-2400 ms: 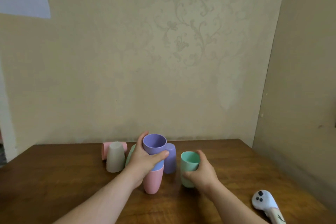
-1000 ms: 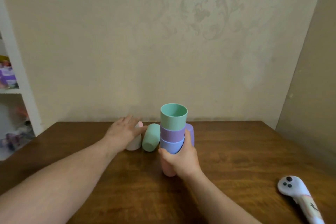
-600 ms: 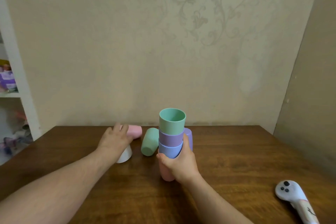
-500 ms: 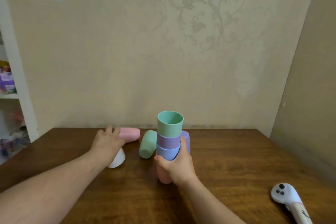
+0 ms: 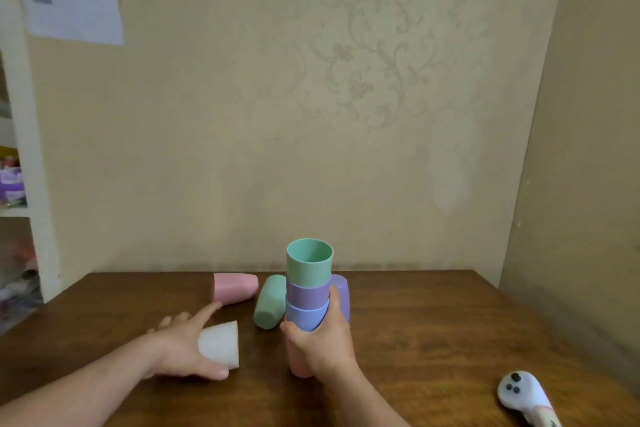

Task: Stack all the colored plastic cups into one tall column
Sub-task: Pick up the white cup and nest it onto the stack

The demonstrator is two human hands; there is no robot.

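A nested cup column (image 5: 308, 291) stands mid-table: pink at the bottom, then blue, purple and green on top, mouths up. My right hand (image 5: 323, 343) is wrapped around its lower part. My left hand (image 5: 183, 348) holds a white cup (image 5: 221, 341) upside down, close to the table on the left. A pink cup (image 5: 235, 287) lies on its side behind it. A green cup (image 5: 269, 302) lies on its side next to the column. A purple cup (image 5: 342, 295) stands upside down right behind the column, partly hidden.
The wooden table (image 5: 433, 322) meets walls at the back and on the right. A white handheld controller (image 5: 524, 397) lies at the front right corner. White shelves (image 5: 20, 204) stand to the left.
My left hand has taken the white cup and drawn it toward me and to the right. The right hand keeps hold of the column, which stays put.
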